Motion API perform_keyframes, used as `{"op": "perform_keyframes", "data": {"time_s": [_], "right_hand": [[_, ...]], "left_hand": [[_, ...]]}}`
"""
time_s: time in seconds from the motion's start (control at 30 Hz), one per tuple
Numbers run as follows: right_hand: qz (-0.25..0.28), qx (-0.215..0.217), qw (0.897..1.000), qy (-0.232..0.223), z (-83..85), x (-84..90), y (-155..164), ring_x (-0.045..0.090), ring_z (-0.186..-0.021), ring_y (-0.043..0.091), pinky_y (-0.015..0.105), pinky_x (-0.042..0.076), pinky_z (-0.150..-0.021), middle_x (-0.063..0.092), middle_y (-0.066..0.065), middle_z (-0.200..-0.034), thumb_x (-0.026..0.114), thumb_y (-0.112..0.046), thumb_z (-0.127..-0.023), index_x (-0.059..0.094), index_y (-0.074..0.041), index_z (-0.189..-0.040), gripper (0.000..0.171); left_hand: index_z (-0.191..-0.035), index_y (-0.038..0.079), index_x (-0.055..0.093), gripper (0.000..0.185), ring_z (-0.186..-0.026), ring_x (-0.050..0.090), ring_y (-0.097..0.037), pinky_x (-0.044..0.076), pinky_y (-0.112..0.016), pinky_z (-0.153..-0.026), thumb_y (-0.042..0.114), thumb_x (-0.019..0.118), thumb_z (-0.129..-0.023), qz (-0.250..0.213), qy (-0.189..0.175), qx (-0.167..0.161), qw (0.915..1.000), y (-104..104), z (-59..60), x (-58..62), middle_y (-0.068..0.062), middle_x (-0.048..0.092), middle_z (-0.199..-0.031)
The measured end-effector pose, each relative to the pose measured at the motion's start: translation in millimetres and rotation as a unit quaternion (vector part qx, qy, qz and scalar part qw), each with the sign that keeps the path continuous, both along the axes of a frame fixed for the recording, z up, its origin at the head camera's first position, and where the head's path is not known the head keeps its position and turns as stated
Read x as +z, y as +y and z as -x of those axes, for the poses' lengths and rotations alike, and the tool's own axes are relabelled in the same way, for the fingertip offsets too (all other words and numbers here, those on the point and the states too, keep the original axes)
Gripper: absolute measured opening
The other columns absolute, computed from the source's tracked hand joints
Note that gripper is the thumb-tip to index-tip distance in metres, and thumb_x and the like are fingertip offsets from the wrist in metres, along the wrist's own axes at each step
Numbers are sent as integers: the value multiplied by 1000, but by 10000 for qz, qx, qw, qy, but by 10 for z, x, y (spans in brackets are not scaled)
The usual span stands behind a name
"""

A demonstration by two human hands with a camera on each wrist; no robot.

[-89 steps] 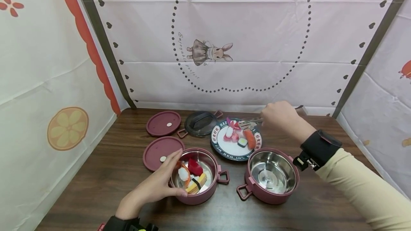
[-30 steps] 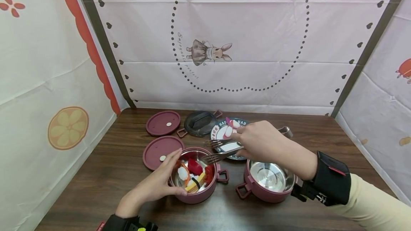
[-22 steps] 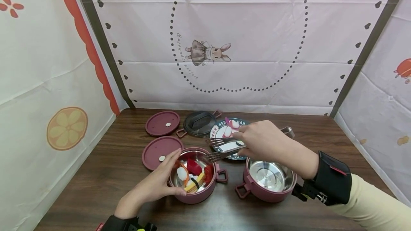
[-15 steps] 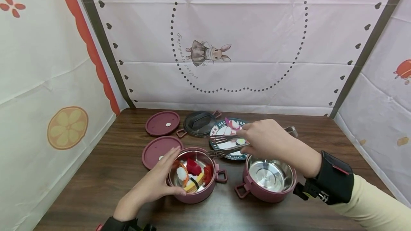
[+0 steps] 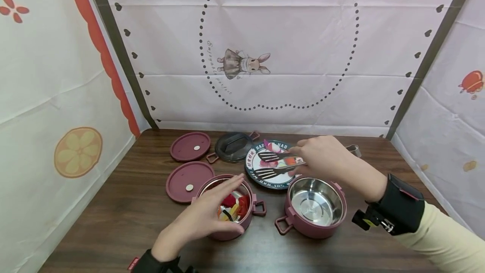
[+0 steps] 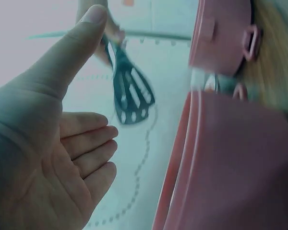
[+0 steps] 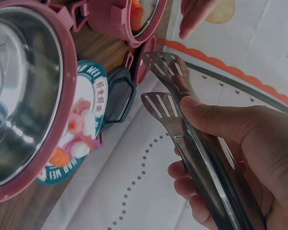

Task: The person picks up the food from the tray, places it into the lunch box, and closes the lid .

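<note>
**Two hands at work over pots and a plate**

Head view: Two pink pots stood on the wooden table (image 5: 113, 218). The left hand (image 5: 206, 218) lay over the near rim of the left pot (image 5: 242, 222), fingers straight and relaxed, gripping nothing. That pot held toy food pieces (image 5: 233, 205). The right hand (image 5: 322, 159) gripped metal tongs (image 5: 274, 163), their two slotted tips apart and empty above the plate (image 5: 253, 164). The plate lay behind both pots and carried further toy food pieces. The right pot (image 5: 316, 207) stood empty just beside the plate. Two pink lids (image 5: 189, 146) and one dark lid (image 5: 233, 146) lay to the left of the plate.

Left wrist view: The left hand (image 6: 53, 158) appeared with the palm open, thumb extended and fingers only loosely bent, holding nothing. The pink wall of the left pot (image 6: 230, 163) stood just beside it. The tongs (image 6: 129, 98) showed beyond, blurred.

Right wrist view: The right hand (image 7: 230, 153) had its thumb and fingers curled round the tongs (image 7: 182, 110), tips parted. The right pot (image 7: 24, 96) and the plate (image 7: 84, 124) lay below them.
</note>
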State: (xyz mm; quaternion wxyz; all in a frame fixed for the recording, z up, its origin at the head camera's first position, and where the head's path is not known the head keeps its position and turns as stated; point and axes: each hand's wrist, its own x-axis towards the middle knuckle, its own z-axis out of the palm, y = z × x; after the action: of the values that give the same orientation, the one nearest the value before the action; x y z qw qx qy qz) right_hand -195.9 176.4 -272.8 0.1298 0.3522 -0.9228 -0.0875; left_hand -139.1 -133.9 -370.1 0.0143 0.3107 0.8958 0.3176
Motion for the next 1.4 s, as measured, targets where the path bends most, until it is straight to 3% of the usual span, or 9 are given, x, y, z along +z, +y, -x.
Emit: {"op": "perform_keyframes", "data": {"time_s": [0.13, 0.4, 0.63, 0.83, 1.0, 1.1, 1.23, 1.4], "right_hand": [[-36, -31, 10000, 41, 16, 11, 68, 63, -69, 16, 34, 49, -51, 67, -4, -83, 78, -32, -81, 74, -16, -104, 29], [-136, -392, 9991, -36, 33, 19, 179, 67, -70, 22, 39, 53, -54, 70, 0, -88, 80, -38, -80, 74, -16, -111, 38], [-102, -412, 9991, -29, 46, 3, 213, 67, -69, 24, 39, 53, -53, 70, 1, -87, 82, -43, -78, 75, -15, -110, 43], [-28, -441, 9990, -66, 54, -40, 232, 67, -69, 23, 40, 52, -53, 71, 1, -87, 82, -41, -77, 75, -14, -109, 42], [-1, -588, 9982, -142, 77, -73, 247, 67, -70, 23, 40, 52, -53, 71, 1, -89, 83, -40, -77, 75, -15, -111, 43], [59, -779, 9967, -208, 119, -107, 259, 66, -68, 23, 39, 51, -52, 71, 2, -87, 83, -39, -77, 75, -14, -110, 42], [155, -1301, 9903, -468, 201, -142, 285, 69, -73, 27, 42, 53, -54, 74, 6, -91, 80, -38, -80, 75, -14, -112, 40], [263, -1827, 9793, -830, 343, -159, 342, 69, -75, 27, 45, 55, -60, 75, 7, -89, 77, -40, -83, 77, -14, -102, 33]], "left_hand": [[-155, 21, 37, 95, -147, 39, -23, 40, -53, -114, 56, 78, -77, 19, -84, -297, 9995, 252, 4, 3, 1, 36, -161], [-153, 20, 42, 84, -142, 45, -16, 41, -47, -115, 49, 78, -82, 12, -254, -476, 9985, 809, -14, -111, 4, 43, -157], [-154, 14, 39, 88, -144, 44, -21, 42, -46, -114, 48, 78, -83, -241, -260, -54, 9994, 1162, 32, -323, -2, 40, -159], [-159, 11, 24, 107, -151, 30, -27, 37, -52, -117, 58, 77, -78, -491, -838, 411, 9944, 1391, 83, -505, -7, 24, -166], [-161, 13, 17, 111, -154, 21, -26, 33, -54, -119, 61, 76, -79, -878, -1066, 671, 9881, 1504, 132, -588, -7, 16, -168], [-161, 14, 17, 110, -154, 21, -25, 33, -55, -119, 61, 74, -80, -1045, -1063, 761, 9859, 1535, 155, -628, -5, 16, -169], [-160, 12, 21, 107, -153, 25, -25, 33, -55, -118, 57, 76, -80, -949, -853, 832, 9883, 1566, 164, -686, -6, 21, -167], [-159, 11, 24, 107, -152, 29, -25, 34, -51, -119, 55, 79, -79, -810, -629, 910, 9906, 1592, 173, -719, -8, 26, -166]]}}
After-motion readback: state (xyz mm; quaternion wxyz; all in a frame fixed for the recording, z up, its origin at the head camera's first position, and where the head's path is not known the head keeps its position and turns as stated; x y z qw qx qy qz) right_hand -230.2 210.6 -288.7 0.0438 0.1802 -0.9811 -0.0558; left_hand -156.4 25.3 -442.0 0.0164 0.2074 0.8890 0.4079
